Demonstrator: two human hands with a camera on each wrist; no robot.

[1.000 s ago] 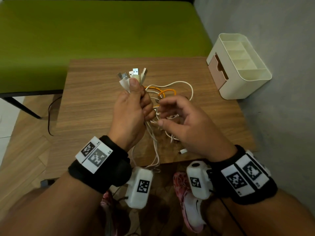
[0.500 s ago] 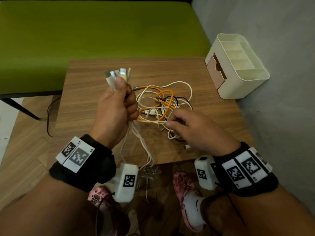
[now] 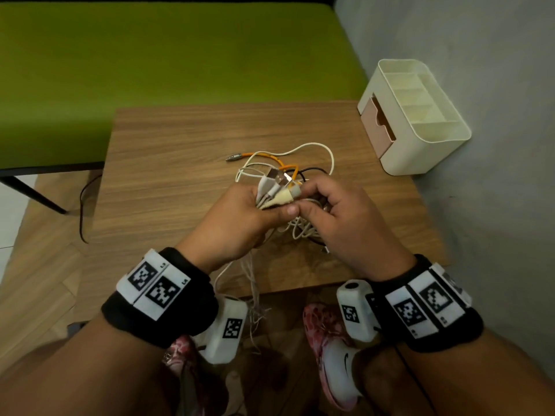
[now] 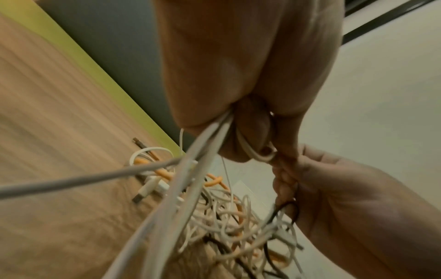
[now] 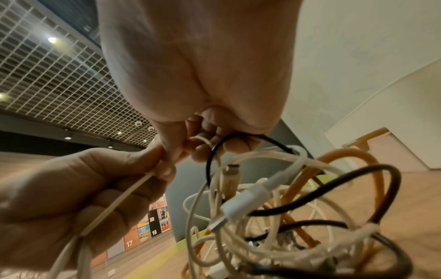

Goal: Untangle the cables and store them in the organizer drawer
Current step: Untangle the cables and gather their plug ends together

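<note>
A tangle of white, orange and black cables (image 3: 288, 166) lies on the wooden table (image 3: 168, 163). My left hand (image 3: 255, 211) grips a bundle of white cables (image 3: 274, 190) just below their USB plugs, which point up and right; their loose ends hang over the table's near edge. My right hand (image 3: 336, 211) meets it thumb to thumb, fingers curled round white and black cable strands (image 5: 214, 151) lifted from the tangle. The cream organizer (image 3: 420, 139) with its pink drawer (image 3: 377, 127) slightly open stands at the table's right edge.
A green bench (image 3: 150, 55) runs behind the table. A grey wall (image 3: 480, 85) stands close on the right. An orange cable's metal plug (image 3: 234, 158) lies loose left of the tangle. My knees and shoes are under the table's near edge.
My left hand has come down and right with its bundle of plugs, from above the table's left part to the tangle. My right hand rose from the table to meet it, lifting strands.
</note>
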